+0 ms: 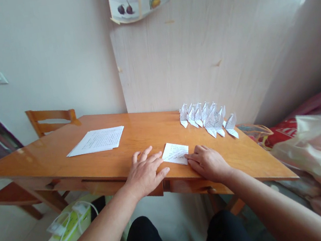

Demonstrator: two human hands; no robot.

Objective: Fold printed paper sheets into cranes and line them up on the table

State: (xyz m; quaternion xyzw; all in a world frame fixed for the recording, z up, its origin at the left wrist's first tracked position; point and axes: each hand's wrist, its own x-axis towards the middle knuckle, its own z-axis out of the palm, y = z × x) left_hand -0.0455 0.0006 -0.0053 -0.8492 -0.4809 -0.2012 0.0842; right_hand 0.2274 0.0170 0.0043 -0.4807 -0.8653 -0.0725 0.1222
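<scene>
A small folded sheet of printed paper (176, 153) lies flat on the wooden table near its front edge. To its left, my left hand (144, 172) rests with fingers spread, the fingertips at the paper's left edge. My right hand (207, 162) is on the other side, its fingers curled and its fingertips on the paper's lower right corner. Several folded paper figures (198, 115) with pointed tips stand in rows at the back right of the table. A stack of printed sheets (98, 140) lies flat at the left.
The wooden table (146, 124) stands against a wall with a fruit poster (140, 2). A wooden chair (49, 116) is behind its left end. Below left is a green and white box with cables (69, 228). Plastic bags (315, 149) are heaped beyond the right edge.
</scene>
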